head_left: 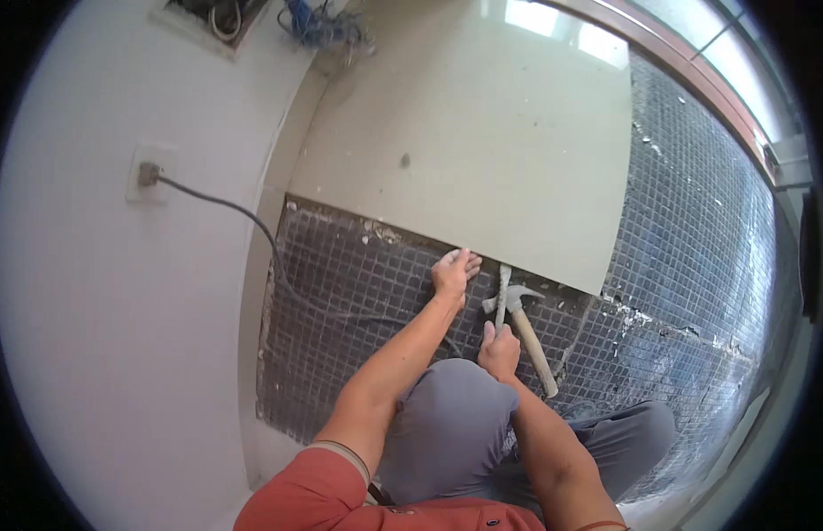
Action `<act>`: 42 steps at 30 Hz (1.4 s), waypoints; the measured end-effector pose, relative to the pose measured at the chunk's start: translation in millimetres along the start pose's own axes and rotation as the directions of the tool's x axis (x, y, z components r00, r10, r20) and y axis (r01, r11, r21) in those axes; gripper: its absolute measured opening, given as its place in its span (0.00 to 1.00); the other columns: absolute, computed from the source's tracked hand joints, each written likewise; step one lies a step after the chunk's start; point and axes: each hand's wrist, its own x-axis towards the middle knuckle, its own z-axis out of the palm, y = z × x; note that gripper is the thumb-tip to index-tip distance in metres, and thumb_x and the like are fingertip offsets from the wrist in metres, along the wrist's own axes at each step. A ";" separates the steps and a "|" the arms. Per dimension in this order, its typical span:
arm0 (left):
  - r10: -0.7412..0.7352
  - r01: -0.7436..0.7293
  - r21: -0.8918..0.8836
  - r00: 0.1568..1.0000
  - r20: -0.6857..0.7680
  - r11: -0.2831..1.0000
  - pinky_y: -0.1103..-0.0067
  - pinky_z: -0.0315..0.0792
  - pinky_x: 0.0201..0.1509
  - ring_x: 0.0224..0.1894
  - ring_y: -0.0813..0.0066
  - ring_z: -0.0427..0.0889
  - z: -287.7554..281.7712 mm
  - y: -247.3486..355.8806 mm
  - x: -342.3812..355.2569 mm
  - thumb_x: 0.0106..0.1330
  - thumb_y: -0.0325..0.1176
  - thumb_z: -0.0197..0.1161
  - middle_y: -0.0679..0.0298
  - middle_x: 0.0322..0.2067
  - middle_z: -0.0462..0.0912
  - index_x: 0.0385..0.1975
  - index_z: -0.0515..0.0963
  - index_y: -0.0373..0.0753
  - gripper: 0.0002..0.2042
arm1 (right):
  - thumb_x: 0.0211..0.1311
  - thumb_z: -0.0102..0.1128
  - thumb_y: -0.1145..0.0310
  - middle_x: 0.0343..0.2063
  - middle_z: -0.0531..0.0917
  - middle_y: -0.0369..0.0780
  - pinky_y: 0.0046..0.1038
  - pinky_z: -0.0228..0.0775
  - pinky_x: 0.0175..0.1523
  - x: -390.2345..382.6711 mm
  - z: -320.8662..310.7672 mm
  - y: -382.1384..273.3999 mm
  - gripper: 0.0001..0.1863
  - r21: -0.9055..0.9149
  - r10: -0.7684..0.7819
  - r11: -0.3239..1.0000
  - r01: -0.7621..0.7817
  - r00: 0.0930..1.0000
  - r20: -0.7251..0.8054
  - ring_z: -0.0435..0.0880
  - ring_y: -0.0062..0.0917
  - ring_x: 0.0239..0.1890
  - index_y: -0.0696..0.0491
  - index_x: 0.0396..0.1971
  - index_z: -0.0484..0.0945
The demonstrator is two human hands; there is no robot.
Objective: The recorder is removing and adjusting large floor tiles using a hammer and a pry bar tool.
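A large glossy beige floor tile lies ahead of me, its near edge running across above a dark gridded floor. My left hand is closed at that near edge, thumb near the top and fingers curled against it. To its right, my right hand wraps round a grey metal bar, like a chisel, whose far end meets the tile edge. Close beside the bar lies a claw hammer with a wooden handle and a grey head. Whether the bar's tip goes under the tile cannot be made out.
A grey cable runs from a wall socket on the left down across the dark gridded floor. Blue wires hang near the far wall corner. Broken mortar lies at the right, below a window frame.
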 end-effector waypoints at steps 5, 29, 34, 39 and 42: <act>0.014 -0.014 -0.031 1.000 -0.004 0.999 0.77 0.78 0.38 0.35 0.70 0.82 8.7 -0.1 -4.4 0.67 0.33 0.56 0.60 0.34 0.80 0.38 0.73 0.32 0.10 | 0.63 0.50 0.53 0.27 0.79 0.58 0.48 0.69 0.40 0.5 -8.0 -1.2 0.22 0.007 0.081 0.997 -0.081 0.997 0.011 0.79 0.53 0.35 0.61 0.29 0.73; 0.039 -0.039 0.001 0.998 0.053 0.999 0.76 0.78 0.38 0.36 0.69 0.83 4.0 -4.1 9.4 0.67 0.33 0.55 0.59 0.34 0.81 0.37 0.73 0.33 0.09 | 0.61 0.51 0.50 0.25 0.80 0.54 0.47 0.72 0.36 2.9 -7.0 -4.9 0.21 -0.016 0.128 0.992 -0.129 0.991 -0.026 0.81 0.50 0.31 0.57 0.29 0.73; 0.020 -0.020 0.027 1.000 0.004 0.999 0.76 0.78 0.39 0.36 0.70 0.82 -0.3 -6.6 0.3 0.68 0.33 0.55 0.59 0.34 0.81 0.38 0.73 0.32 0.09 | 0.61 0.51 0.51 0.24 0.81 0.53 0.48 0.72 0.36 -6.7 -2.1 0.2 0.21 -0.044 0.159 0.986 -0.159 0.987 -0.008 0.81 0.49 0.31 0.56 0.29 0.73; 0.070 -0.069 0.046 0.997 -0.025 0.997 0.79 0.78 0.35 0.33 0.71 0.83 1.2 -7.7 4.9 0.67 0.34 0.55 0.60 0.31 0.81 0.35 0.73 0.34 0.08 | 0.61 0.52 0.52 0.27 0.81 0.54 0.46 0.72 0.37 -2.3 -2.3 -1.0 0.20 -0.005 0.140 0.990 -0.139 0.990 0.019 0.81 0.49 0.33 0.57 0.29 0.72; 0.065 -0.065 0.045 0.998 0.000 0.997 0.79 0.79 0.35 0.33 0.71 0.83 4.1 -8.6 5.6 0.67 0.33 0.56 0.60 0.31 0.81 0.33 0.73 0.34 0.08 | 0.62 0.51 0.52 0.27 0.81 0.54 0.47 0.72 0.38 -1.0 -3.9 2.1 0.20 0.003 0.154 0.988 -0.154 0.988 0.001 0.81 0.49 0.34 0.57 0.30 0.73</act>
